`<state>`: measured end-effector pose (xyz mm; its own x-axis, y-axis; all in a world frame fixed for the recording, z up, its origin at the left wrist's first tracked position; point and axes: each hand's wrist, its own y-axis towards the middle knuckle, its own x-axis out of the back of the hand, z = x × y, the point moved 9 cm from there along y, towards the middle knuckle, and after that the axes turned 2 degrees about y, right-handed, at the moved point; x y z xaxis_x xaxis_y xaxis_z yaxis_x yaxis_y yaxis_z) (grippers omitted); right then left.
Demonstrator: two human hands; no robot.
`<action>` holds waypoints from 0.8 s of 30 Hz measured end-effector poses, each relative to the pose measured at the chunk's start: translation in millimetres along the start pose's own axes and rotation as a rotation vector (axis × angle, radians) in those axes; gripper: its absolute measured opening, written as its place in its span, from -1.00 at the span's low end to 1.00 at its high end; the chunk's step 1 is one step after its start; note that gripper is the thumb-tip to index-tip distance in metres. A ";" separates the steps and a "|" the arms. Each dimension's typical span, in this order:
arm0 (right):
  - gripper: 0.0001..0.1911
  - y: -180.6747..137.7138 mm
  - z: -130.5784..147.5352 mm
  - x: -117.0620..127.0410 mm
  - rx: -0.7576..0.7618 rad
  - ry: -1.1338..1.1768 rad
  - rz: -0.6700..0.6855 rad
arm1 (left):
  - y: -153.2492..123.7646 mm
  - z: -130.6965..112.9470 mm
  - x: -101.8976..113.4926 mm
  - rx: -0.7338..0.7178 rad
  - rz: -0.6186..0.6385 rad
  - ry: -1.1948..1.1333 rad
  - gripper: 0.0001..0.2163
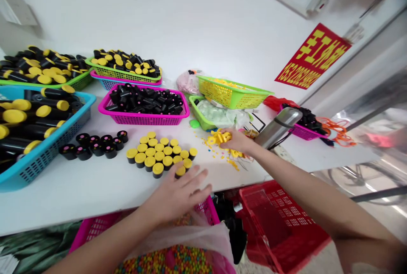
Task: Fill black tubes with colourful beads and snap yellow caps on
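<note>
My left hand [179, 191] lies flat with fingers spread at the table's front edge, its fingertips touching the nearest of several upright black tubes with yellow caps [159, 153]. My right hand [235, 140] reaches across to a loose pile of small yellow caps [219, 138] and is closed around a handful of them. A short row of black tubes with pink-dotted tops [95, 145] stands left of the capped group.
A pink basket of black tubes [143, 106], a blue basket [38, 155] and green baskets [233, 94] of capped tubes ring the white table. A metal flask [278, 125] lies at the right. A red crate [280, 223] and a bag of coloured beads [171, 259] sit below.
</note>
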<state>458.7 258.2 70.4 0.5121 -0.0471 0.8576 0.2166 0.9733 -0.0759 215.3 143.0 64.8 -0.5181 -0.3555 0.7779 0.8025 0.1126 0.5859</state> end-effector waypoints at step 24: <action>-0.40 20.6 0.8 -16.2 0.200 -0.280 -0.087 | -53.9 -1.8 52.5 0.048 0.056 -0.105 -0.80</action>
<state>454.2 279.2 55.3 0.2449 -0.0956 0.9648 0.0679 0.9944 0.0814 145.4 116.6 73.6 -0.5031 -0.2489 0.8276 0.8173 0.1743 0.5493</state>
